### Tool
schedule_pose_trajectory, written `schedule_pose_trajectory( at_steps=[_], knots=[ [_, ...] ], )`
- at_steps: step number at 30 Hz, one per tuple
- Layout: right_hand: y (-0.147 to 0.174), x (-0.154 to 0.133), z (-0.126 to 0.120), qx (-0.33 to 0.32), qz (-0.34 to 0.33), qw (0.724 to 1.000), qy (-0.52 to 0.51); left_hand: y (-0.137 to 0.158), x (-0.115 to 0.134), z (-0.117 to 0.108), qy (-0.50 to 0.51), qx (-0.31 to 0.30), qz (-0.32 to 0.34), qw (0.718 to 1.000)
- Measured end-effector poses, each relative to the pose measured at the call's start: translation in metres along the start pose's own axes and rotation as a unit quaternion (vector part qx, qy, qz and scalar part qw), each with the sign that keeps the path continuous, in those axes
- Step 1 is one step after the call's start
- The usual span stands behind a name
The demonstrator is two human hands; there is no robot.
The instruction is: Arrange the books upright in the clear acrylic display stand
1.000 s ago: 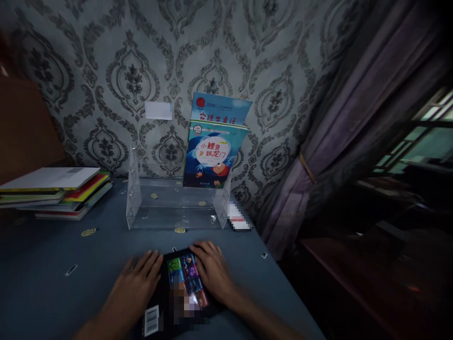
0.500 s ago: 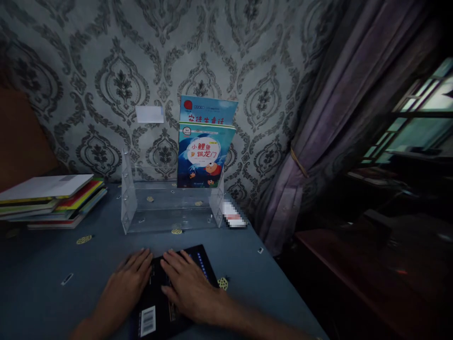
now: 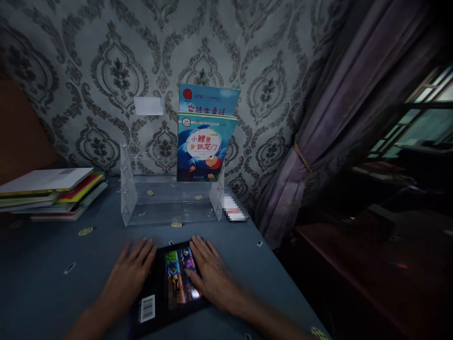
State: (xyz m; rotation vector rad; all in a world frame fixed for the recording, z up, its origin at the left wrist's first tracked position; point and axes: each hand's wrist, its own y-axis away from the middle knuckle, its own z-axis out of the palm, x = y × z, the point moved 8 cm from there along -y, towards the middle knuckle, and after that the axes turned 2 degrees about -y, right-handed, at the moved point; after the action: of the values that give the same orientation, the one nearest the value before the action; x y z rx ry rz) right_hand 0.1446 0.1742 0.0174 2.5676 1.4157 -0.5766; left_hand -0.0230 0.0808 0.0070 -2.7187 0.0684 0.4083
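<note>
A dark book (image 3: 155,283) lies flat on the table, its cover showing colourful pictures and a white barcode label near the lower left. My left hand (image 3: 136,264) rests along the book's left edge, fingers stretched out. On the right side of the cover lies my right hand (image 3: 210,271), fingers extended and thumb apart, touching the picture area. Behind the book stands a clear acrylic book rack (image 3: 129,193). At its right end a blue picture book (image 3: 201,151) leans upright, in front of another blue book (image 3: 212,97) whose upper part shows.
Several books and papers lie in a stack (image 3: 60,189) at the left. A blurred-out white item (image 3: 233,210) sits right of the rack. The table's right edge slopes down beside a tied purple curtain (image 3: 283,193). A patterned wall (image 3: 120,80) closes off the back.
My right hand has slid right across the cover, uncovering the colourful pictures. My left hand stays at the book's left edge. The view has tilted slightly down.
</note>
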Motion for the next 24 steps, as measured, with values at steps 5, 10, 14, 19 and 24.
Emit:
schedule_pose_trajectory(
  at_steps=[5,10,14,19,24],
  knots=[
    [-0.003,-0.001,0.002,0.004,-0.007,1.0,0.007,-0.003,0.045,-0.011,0.016,0.022,0.037,0.999],
    [-0.002,-0.001,0.001,-0.001,0.0,1.0,0.021,0.003,0.088,-0.024,0.07,0.051,0.101,0.991],
    [-0.001,0.0,0.002,0.006,-0.006,1.0,0.03,0.009,0.086,-0.029,0.098,0.034,0.11,0.988],
    [0.002,0.007,0.008,0.045,-0.03,0.998,0.03,0.012,0.076,-0.032,0.135,0.003,0.133,0.982],
    [0.012,0.015,0.014,0.053,-0.037,0.997,0.033,0.012,0.074,-0.037,0.152,-0.061,0.123,0.979]
  ],
)
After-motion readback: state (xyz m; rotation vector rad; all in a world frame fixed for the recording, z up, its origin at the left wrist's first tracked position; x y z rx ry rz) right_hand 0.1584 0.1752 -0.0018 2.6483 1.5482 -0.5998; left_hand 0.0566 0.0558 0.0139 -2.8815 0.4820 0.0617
